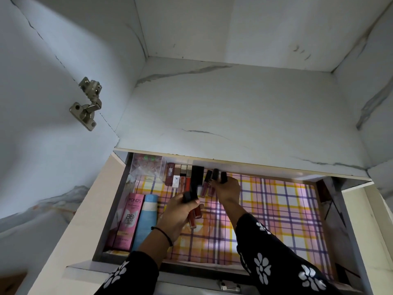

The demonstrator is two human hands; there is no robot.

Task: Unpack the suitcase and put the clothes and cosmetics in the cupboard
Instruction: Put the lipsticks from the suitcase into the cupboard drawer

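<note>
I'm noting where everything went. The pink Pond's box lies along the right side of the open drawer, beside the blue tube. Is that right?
Not quite. The head view shows the pink Pond's box lying along the left side of the open drawer, not the right. It does lie beside the blue tube.

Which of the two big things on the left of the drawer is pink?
The Pond's box, outermost on the left, is pink; the tube lying right beside it is blue.
</note>
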